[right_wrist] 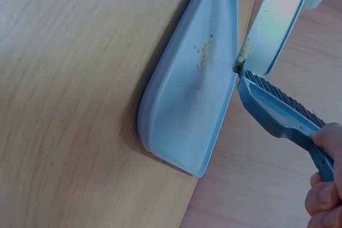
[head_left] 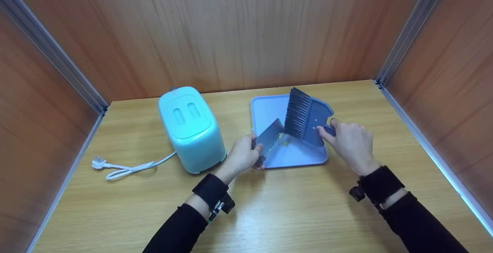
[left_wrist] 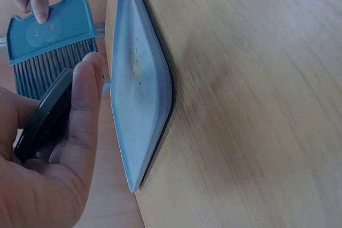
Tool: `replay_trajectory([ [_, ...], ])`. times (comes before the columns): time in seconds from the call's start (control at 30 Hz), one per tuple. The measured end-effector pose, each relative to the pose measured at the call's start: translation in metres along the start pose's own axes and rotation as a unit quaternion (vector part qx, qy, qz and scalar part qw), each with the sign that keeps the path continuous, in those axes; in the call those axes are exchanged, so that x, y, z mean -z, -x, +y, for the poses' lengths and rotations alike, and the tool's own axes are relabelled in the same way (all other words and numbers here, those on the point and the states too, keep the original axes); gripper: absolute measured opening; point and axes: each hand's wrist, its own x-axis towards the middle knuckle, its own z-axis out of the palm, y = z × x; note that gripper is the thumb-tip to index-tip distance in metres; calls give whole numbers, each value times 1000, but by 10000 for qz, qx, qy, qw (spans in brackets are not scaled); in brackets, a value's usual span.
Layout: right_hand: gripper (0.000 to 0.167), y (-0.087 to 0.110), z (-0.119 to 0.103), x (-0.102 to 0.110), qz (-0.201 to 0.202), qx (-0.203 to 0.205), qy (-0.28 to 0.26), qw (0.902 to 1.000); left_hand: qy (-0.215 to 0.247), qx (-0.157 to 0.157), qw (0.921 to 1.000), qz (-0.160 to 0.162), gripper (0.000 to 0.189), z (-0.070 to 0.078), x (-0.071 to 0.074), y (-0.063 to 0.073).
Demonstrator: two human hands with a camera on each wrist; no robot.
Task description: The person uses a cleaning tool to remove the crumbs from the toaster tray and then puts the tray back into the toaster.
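My left hand point(head_left: 242, 153) grips the dark end of a thin metal crumb tray point(head_left: 272, 136), which tilts over a blue tray point(head_left: 305, 160). In the right wrist view, yellowish crumbs point(right_wrist: 245, 50) cling near the metal tray's lower end. My right hand point(head_left: 352, 143) holds a blue hand brush point(head_left: 316, 121) by its short handle, thumb on top. The dark bristles point(head_left: 296, 112) meet the crumb tray's far end. More crumbs point(left_wrist: 137, 68) lie on the blue tray's surface.
Left of the blue tray stands a turquoise toaster point(head_left: 196, 133) with a lid on top. Its white cord and plug point(head_left: 123, 169) lie on the wooden table point(head_left: 285, 210). Wooden panels point(head_left: 238, 33) enclose the back and both sides.
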Motion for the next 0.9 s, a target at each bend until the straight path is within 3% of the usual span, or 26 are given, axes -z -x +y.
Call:
replay_trajectory([
  [0.13, 45, -2, 0, 3, 283, 53, -45, 9996, -365, -65, 9992, 139, 27, 1, 0, 1],
  [0.37, 46, -4, 1, -2, 594, 103, -97, 9981, -706, -270, 9970, 187, 13, 2, -1, 2],
  [0.9, 43, 4, 6, -6, 30, 17, -80, 10000, -771, -342, 9963, 182, 12, 2, -2, 1],
])
